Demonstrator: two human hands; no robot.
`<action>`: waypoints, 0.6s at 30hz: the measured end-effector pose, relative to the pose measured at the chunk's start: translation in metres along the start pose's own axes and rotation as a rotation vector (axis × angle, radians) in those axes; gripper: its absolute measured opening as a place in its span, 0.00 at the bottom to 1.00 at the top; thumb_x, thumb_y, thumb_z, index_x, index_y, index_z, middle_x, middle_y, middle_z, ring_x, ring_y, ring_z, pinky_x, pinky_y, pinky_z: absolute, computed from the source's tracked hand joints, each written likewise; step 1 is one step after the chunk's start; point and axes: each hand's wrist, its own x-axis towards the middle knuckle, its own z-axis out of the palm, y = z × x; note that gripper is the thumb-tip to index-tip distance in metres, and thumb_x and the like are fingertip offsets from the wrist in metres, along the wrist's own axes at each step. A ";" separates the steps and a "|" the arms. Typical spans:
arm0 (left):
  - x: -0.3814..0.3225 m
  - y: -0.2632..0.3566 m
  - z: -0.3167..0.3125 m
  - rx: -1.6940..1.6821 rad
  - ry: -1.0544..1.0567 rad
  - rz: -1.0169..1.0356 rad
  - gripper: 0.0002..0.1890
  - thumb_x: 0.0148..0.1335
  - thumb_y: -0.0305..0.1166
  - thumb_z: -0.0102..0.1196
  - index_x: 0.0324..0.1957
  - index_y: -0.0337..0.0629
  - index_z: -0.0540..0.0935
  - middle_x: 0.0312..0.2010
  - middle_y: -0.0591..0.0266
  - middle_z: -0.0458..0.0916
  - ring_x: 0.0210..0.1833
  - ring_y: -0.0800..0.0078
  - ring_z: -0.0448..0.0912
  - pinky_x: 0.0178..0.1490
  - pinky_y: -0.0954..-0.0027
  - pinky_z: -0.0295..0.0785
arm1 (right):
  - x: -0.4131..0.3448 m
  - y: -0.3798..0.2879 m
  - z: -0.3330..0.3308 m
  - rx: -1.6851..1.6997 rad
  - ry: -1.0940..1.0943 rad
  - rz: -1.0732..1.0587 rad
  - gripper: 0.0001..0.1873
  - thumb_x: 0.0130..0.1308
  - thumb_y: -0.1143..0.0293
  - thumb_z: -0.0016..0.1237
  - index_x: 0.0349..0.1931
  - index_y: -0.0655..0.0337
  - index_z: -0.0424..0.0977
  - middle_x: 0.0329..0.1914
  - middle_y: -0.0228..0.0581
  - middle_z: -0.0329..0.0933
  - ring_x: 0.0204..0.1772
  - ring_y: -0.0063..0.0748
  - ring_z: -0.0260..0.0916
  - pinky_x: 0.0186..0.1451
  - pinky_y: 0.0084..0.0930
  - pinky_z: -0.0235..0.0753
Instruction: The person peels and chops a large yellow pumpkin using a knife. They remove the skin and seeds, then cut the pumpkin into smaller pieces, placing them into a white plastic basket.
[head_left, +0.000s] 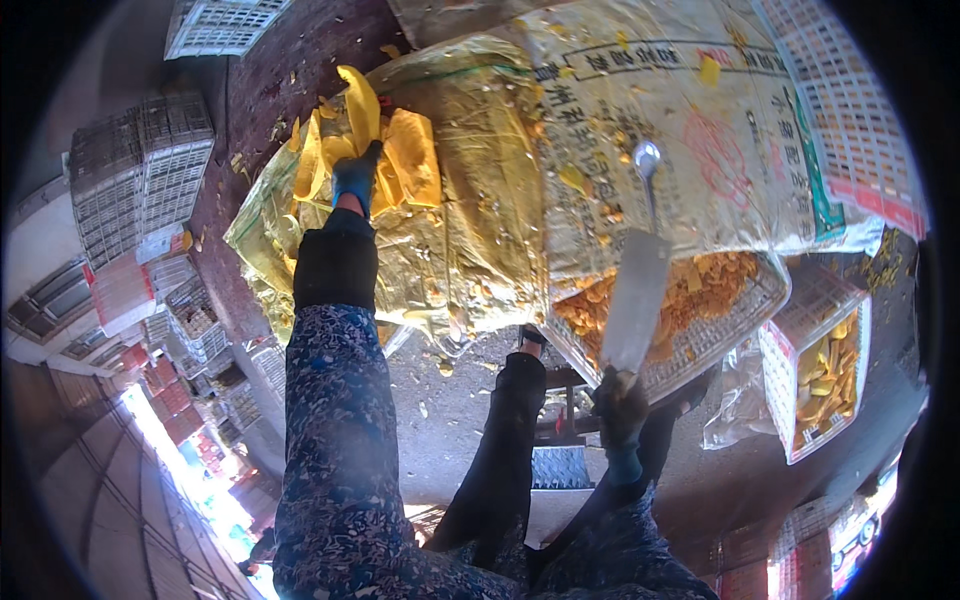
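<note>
My left hand (355, 176), in a blue and dark glove, reaches to the pile at the table's left end. It grips a curved yellow-orange slice (360, 105), which looks like pumpkin. Broad pieces of the same flesh (414, 159) lie beside it on the sack-covered table (480, 172). Low on the right, my gloved right hand (621, 409) holds a cleaver (636, 300) by its handle, the wide blade pointing away from me. Beneath the blade, a white plastic crate (720, 337) holds orange peelings (709, 285). A metal spoon (648, 169) rests on the printed sack beyond the blade tip.
On the floor to the right stands a crate (780, 397) of yellow pieces, beside a clear plastic bag (735, 405). A white crate (855, 105) borders the table's far right. Stacked crates (142, 172) stand at the left. Scraps litter the table and floor.
</note>
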 end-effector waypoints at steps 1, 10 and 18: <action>0.005 0.000 0.001 0.085 0.033 0.007 0.27 0.56 0.59 0.63 0.29 0.40 0.82 0.19 0.63 0.77 0.19 0.72 0.74 0.25 0.67 0.68 | 0.002 0.005 0.018 -0.035 -0.024 -0.070 0.06 0.67 0.73 0.54 0.40 0.62 0.72 0.28 0.30 0.73 0.27 0.17 0.68 0.28 0.17 0.68; 0.020 -0.013 -0.028 -0.861 -0.376 -0.275 0.23 0.53 0.47 0.70 0.40 0.38 0.81 0.25 0.55 0.82 0.24 0.69 0.81 0.29 0.73 0.80 | 0.018 0.024 0.059 -0.456 -0.057 -0.072 0.10 0.71 0.67 0.50 0.31 0.57 0.69 0.16 0.25 0.65 0.18 0.13 0.61 0.20 0.16 0.60; 0.038 0.026 -0.026 -1.026 -0.365 -0.234 0.18 0.60 0.42 0.62 0.42 0.36 0.82 0.35 0.49 0.85 0.35 0.58 0.85 0.39 0.65 0.82 | 0.026 0.040 0.032 -0.364 0.041 0.106 0.06 0.69 0.68 0.50 0.36 0.59 0.70 0.20 0.26 0.68 0.20 0.15 0.63 0.21 0.16 0.61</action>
